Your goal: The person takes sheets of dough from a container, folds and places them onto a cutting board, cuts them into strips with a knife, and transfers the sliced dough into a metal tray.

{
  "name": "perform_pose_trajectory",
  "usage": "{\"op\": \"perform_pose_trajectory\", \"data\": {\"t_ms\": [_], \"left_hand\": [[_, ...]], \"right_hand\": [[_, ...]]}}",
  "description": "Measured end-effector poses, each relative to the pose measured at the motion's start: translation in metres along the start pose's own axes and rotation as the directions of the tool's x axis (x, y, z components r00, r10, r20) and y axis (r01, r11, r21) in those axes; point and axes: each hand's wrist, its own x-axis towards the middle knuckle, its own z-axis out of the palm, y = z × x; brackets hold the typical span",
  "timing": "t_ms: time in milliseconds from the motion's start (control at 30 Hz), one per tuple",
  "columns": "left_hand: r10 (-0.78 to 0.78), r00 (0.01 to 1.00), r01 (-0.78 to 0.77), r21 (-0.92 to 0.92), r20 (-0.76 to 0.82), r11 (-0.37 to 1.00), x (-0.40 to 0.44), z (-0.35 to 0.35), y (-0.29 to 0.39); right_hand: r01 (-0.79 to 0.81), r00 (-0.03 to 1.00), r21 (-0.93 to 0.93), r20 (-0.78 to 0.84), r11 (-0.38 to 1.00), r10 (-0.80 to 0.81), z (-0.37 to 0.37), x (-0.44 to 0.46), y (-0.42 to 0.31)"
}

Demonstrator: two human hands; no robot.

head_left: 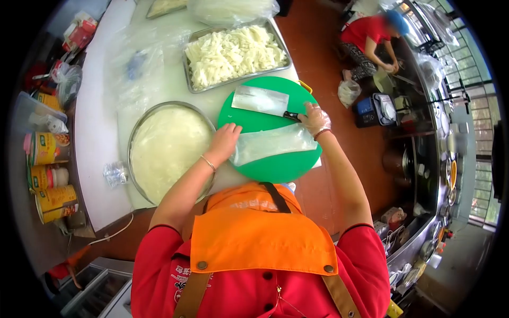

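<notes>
A cleaver (260, 99) lies with its broad blade flat on a round green cutting board (254, 123). Its black handle reaches my right hand (316, 118), which wears a clear plastic glove and has its fingers closed around the handle's end. In front of the blade lies a long, folded, translucent white sheet (273, 144), probably rice noodle. My left hand (225, 140) is at the sheet's left end, fingers together and pressed on its edge. Beside my left forearm, a large round metal pan (132, 139) holds a pale, smooth layer, partly covered by my arm.
A metal tray (241, 78) heaped with cut white strips stands beyond the board. Clear plastic sheeting (139, 69) covers part of the white table (93, 159). Yellow cans (55, 204) line the left side. At the right, a person in red (366, 33) crouches by a bucket (375, 110).
</notes>
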Motion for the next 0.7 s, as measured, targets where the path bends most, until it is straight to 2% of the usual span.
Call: {"op": "perform_pose_trajectory", "data": {"t_ms": [33,133,200,267,367,500,600,700], "left_hand": [[0.004,1.0,-0.004,0.029,0.005,1.0,-0.001,-0.005,-0.002],[-0.047,0.989,0.039,-0.058,-0.137,0.998,-0.014,-0.021,-0.017],[-0.171,0.961,0.156,-0.085,-0.218,0.984,-0.029,-0.041,-0.04],[-0.273,0.915,0.256,-0.097,-0.295,0.962,-0.047,-0.059,-0.07],[-0.437,0.794,0.453,-0.068,-0.422,0.889,-0.079,-0.078,-0.133],[-0.529,0.659,0.634,0.017,-0.535,0.773,-0.108,-0.093,-0.21],[-0.69,0.627,0.748,0.032,-0.361,0.663,-0.112,-0.104,-0.243],[-0.808,0.576,0.807,-0.074,-0.129,0.587,-0.104,-0.112,-0.262]], "right_hand": [[0.098,0.991,-0.028,0.092,0.995,-0.095,-0.005,0.001,-0.012],[0.267,0.956,-0.192,0.178,0.944,-0.234,0.002,0.011,-0.035],[0.33,0.942,-0.232,0.15,0.915,-0.301,0.015,0.024,-0.033],[0.313,0.949,-0.236,0.125,0.92,-0.29,0.026,0.033,-0.035],[0.354,0.935,-0.261,0.126,0.898,-0.332,0.025,0.048,-0.034],[0.365,0.931,-0.289,0.099,0.885,-0.352,0.023,0.066,-0.041],[0.357,0.932,-0.349,0.068,0.866,-0.356,0.028,0.082,-0.041],[0.315,0.945,-0.416,0.055,0.853,-0.322,0.022,0.086,-0.05]]}}
